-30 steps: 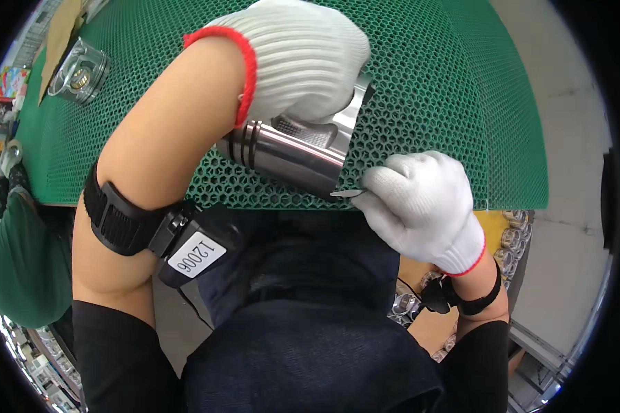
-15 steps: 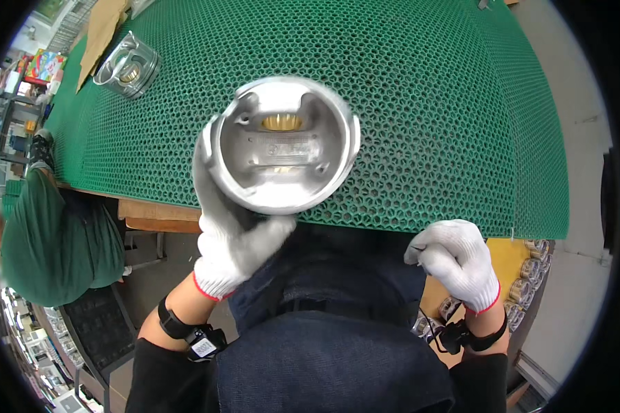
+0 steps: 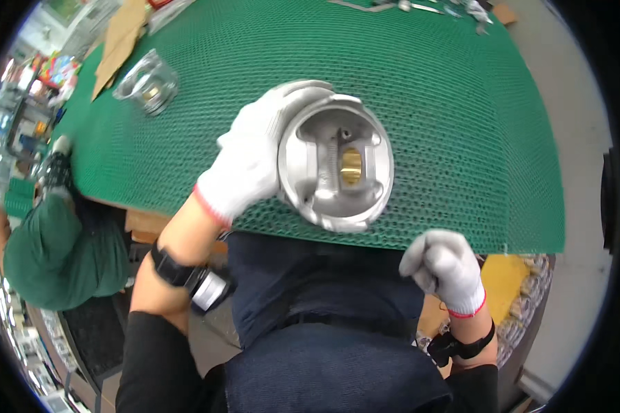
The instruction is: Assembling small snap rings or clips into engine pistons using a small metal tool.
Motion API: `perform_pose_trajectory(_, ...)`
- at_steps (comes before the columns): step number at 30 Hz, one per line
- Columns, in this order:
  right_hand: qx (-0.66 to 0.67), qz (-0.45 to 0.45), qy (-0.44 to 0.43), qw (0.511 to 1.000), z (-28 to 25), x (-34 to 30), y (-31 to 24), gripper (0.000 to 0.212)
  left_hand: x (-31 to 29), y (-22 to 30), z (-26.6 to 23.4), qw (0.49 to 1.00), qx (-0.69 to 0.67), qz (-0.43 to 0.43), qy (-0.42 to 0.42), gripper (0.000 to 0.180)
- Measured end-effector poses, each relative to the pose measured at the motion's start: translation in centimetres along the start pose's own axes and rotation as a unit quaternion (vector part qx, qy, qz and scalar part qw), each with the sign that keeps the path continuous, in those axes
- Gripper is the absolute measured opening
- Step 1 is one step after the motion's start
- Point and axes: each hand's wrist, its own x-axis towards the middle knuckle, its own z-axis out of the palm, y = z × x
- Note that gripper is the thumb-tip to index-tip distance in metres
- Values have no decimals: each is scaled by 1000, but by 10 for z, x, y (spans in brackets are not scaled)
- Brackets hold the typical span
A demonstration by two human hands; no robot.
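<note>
Piston (image 3: 332,160) farther right now, open end (image 3: 384,162) and long axis toward camera

1. One left hand (image 3: 248,155), one right hand (image 3: 448,265) — two altogether.
2. Two pistons (image 3: 332,166) (image 3: 148,86) at one green mat (image 3: 448,144).
3. Two black wrist straps (image 3: 171,268) (image 3: 478,345).
4. One other person (image 3: 69,255).
5. Metal parts (image 3: 520,323) at lower right — several, too blurred to count.

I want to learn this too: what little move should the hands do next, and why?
Perhaps bring the right hand over to the piston. The left hand already holds it above the mat, hollow side facing the camera, while the right hand is curled and apart from it. I can't tell whether it holds anything.
</note>
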Motion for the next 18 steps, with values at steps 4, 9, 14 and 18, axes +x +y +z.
perform_pose_trajectory(4, -35, -12, 96, 995, -8, 5, -2, 30, 4, 74, 26, 967, 206, 137, -50, 42)
perform_pose_trajectory(9, -91, -57, 101, 989, 3, 20, -11, 28, 0, 87, 37, 953, 273, 129, -38, 44)
perform_pose_trajectory(14, -168, -206, 110, 958, 5, 32, 2, 24, 10, 86, 40, 952, 268, 137, -53, 43)
perform_pose_trajectory(18, -384, -336, 129, 850, 11, 35, -7, 18, 29, 85, 40, 951, 275, 76, -122, 39)
